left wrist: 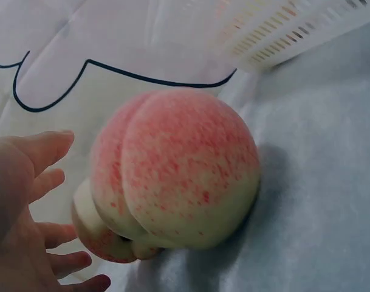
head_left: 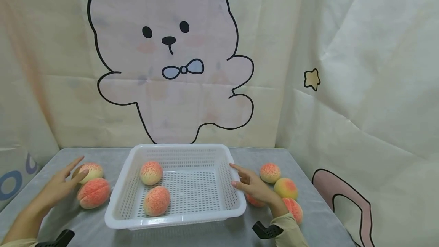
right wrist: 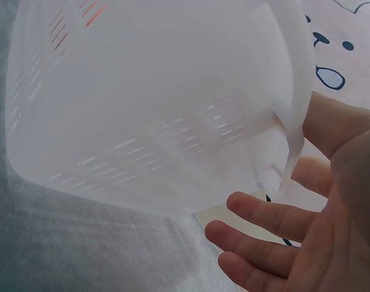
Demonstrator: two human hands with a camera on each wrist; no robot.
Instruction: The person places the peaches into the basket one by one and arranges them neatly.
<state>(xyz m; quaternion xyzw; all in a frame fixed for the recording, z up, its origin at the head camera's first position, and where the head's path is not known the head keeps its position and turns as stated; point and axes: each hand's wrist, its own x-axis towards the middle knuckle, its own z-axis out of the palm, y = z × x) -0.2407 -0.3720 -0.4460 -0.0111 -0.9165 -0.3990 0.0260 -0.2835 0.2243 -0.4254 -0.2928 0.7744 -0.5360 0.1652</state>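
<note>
Left hand [head_left: 58, 188] beside 2 peaches [head_left: 93, 192], seam crosswise, left-right.

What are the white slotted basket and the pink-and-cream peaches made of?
The white slotted basket looks like moulded plastic: thin, translucent, smooth walls with even slots. The pink-and-cream peaches seem artificial, perhaps foam or plastic: matte, uniformly speckled, near-identical shapes. Real fruit can't be ruled out.

A makeshift staged booth, not a lived-in room. Cartoon-rabbit cloth [head_left: 168, 60] drapes the far and right sides. A grey-covered table [head_left: 212, 235] sits near.
</note>
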